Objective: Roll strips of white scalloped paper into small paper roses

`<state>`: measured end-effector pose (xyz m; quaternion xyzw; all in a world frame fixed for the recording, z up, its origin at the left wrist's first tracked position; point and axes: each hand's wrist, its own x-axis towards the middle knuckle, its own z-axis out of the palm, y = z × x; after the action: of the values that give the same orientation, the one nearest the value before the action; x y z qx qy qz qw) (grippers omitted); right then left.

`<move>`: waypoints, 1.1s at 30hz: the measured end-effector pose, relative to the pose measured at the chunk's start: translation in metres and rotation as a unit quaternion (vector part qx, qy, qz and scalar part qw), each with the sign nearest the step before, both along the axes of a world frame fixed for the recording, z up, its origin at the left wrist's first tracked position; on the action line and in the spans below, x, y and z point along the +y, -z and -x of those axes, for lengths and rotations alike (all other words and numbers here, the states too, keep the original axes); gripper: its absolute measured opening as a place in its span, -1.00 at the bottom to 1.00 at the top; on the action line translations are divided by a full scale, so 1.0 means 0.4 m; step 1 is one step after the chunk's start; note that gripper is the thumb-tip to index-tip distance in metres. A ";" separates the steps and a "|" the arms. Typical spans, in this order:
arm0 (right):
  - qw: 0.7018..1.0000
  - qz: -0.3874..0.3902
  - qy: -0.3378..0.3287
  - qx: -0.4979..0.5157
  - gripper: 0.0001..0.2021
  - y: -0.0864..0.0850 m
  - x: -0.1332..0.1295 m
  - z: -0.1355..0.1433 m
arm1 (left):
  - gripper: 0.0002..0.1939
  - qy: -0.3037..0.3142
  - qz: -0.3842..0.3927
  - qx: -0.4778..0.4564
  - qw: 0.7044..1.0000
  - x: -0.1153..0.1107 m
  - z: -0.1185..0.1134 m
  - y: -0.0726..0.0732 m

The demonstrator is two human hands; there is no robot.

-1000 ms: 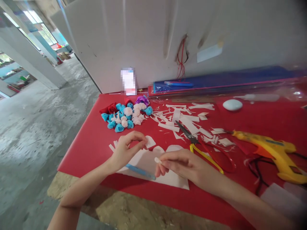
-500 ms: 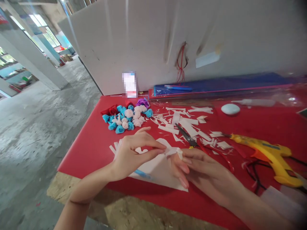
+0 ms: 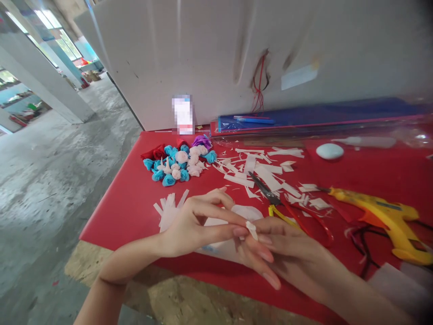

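Pinching a small white twist [image 3: 251, 230] between thumb and forefinger of the left hand [image 3: 203, 225], while meeting it from the right with thumb and fingertips of the right hand [image 3: 287, 246], lower fingers extended. Lying just right of one hand and left of the other, touching both, with neither nearer. Tilted along its long axis from far left to near right, above a white sheet [image 3: 233, 253]. Compared with a moment earlier, bunched up instead of stretched across a gap, and revealing more of the white strips [image 3: 168, 210] at left.
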<state>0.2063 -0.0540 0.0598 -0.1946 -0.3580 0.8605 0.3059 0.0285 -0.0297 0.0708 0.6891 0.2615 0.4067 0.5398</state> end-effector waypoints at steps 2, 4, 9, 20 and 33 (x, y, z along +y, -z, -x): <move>1.000 0.002 0.005 -0.002 -0.70 0.003 -0.004 0.000 | -0.87 -0.004 -0.011 -0.001 1.000 -0.003 0.001 0.001; 1.000 -0.001 0.024 -0.008 -0.69 0.003 -0.007 -0.001 | -0.76 -0.027 -0.028 0.009 0.999 -0.007 0.004 0.003; 0.964 -0.089 0.233 -0.088 -0.70 -0.002 -0.006 -0.009 | -0.57 -0.089 -0.042 0.032 0.995 -0.009 0.009 0.006; 0.810 -0.369 0.354 -0.287 -0.81 -0.018 -0.011 -0.002 | -0.85 -0.115 -0.019 0.042 0.992 0.014 0.000 0.006; 0.699 -0.467 0.368 -0.398 -0.84 0.013 -0.003 0.007 | -0.87 -0.139 0.034 0.076 0.987 0.034 0.007 0.014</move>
<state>0.2034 -0.0553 0.0544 -0.4670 -0.7021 0.2442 0.4789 0.0259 -0.0163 0.0653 0.6562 0.4087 0.4147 0.4801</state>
